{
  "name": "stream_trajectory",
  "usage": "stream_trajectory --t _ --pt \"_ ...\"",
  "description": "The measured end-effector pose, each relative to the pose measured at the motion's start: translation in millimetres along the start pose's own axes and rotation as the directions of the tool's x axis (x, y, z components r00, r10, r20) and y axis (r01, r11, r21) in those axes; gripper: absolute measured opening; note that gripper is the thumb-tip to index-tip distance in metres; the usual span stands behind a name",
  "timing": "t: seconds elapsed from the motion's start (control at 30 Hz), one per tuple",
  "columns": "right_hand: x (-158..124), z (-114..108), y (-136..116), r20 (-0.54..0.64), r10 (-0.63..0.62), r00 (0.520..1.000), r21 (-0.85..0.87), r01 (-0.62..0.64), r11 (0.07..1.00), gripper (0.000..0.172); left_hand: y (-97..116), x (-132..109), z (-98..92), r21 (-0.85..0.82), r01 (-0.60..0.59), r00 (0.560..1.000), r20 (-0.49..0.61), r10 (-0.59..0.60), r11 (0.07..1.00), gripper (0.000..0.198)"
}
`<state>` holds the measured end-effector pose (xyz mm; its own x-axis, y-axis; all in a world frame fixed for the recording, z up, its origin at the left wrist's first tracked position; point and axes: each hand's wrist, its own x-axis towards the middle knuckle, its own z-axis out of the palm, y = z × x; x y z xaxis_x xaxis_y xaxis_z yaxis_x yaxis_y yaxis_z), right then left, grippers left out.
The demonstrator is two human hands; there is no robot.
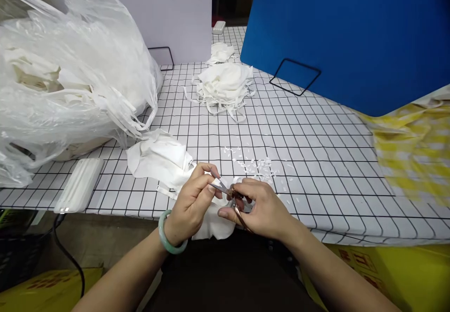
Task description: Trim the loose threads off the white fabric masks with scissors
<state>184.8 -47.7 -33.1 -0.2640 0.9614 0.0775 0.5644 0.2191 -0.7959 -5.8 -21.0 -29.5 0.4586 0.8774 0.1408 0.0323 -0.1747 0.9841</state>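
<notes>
Bronze-handled scissors [228, 192] held in right hand [264, 207], long axis slanting, tips forward-left; left hand [194, 199] pinching white cloth [216, 181].

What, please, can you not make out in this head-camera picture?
In the head view:
Scissors: handle loops partly covered by the right hand.
White piece at the left hand: too small, and partly covered by fingers, to identify.
Plastic bag: cut off by left and top edges.
Blue panel: cut off by top and right edges.
White snippets: too small to count surely.
</notes>
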Motion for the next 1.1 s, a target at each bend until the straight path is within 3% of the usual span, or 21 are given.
stream_trajectory --t 0.4,0.87,1.0,1.1 --pt "-7.4 2.3 3.8 -0.059 0.036 0.998 -0.009 -0.037 0.999 0.054 0.5 2.6 5.7 0.070 -0.045 0.999 0.022 0.044 0.997 0.035" --pt "-41.1 -3.6 37.1 -0.228 0.164 0.960 -0.052 -0.181 0.982 0.059 -7.5 25.8 36.7 0.081 -0.010 0.976 0.217 -0.008 0.997 0.037" --pt "-49.7 -0.7 50.9 -0.229 0.318 0.920 0.063 -0.312 0.948 0.061 -14.5 34.2 47.8 0.078 0.016 0.967 0.251 -0.036 0.997 0.036" --pt "-55.1 -6.7 55.5 -0.192 0.448 0.873 0.239 -0.401 0.884 0.051 -8.2 36.0 38.5 0.082 0.054 0.971 0.229 -0.071 0.995 0.034"
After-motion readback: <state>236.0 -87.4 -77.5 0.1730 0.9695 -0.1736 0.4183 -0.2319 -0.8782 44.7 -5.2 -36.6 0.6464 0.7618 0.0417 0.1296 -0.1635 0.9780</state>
